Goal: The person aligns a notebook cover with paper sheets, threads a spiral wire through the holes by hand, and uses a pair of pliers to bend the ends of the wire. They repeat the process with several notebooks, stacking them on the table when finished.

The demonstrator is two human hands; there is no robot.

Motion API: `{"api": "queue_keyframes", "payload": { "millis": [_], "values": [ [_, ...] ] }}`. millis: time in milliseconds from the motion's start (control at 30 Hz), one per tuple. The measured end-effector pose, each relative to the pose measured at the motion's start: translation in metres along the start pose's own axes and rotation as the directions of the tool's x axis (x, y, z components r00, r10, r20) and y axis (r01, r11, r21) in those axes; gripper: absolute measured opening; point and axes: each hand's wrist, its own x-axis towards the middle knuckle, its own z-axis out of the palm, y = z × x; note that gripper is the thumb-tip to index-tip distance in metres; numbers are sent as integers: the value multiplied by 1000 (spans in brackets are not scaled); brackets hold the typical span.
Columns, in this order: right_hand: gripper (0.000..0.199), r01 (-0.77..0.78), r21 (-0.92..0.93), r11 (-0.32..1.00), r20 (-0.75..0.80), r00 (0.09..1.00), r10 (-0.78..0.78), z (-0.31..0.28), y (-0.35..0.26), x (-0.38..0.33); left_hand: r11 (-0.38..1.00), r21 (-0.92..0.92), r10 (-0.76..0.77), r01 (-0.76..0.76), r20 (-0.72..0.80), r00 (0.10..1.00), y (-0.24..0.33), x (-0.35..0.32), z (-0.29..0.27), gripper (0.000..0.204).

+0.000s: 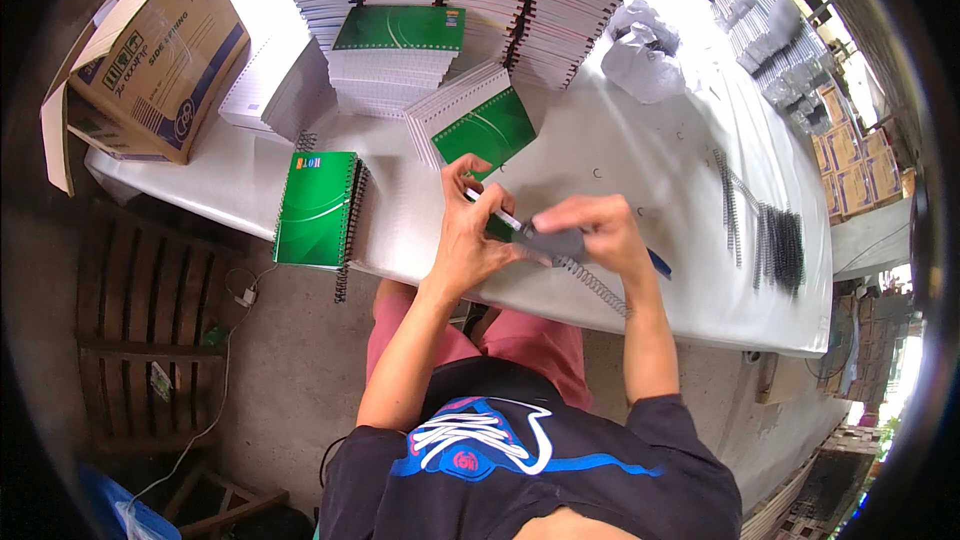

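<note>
Over the white table (640, 155), both hands (470, 235) grip a spiral-bound notebook (560, 250).

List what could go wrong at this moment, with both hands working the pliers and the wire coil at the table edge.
1. The wire coil juts past the table edge from under the right hand; it might snag or bend.
2. The pliers sit close to the left hand, so a slip could pinch skin.
3. The bound green notebook overhangs the near edge and might get knocked off.
</note>
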Motion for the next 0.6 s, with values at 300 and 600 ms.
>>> {"api": "queue_keyframes", "payload": {
  "millis": [300, 600],
  "values": [
    [21, 226, 340, 913, -148, 971, -186, 12, 9, 7, 970, -221, -110, 102, -23, 994, -6, -2, 4, 85],
    [30, 85, 156, 984, 4, 996, -87, 16, -9, 24, 947, -270, -155, 173, 85, 984, -11, -3, 4, 94]
  ]
}}
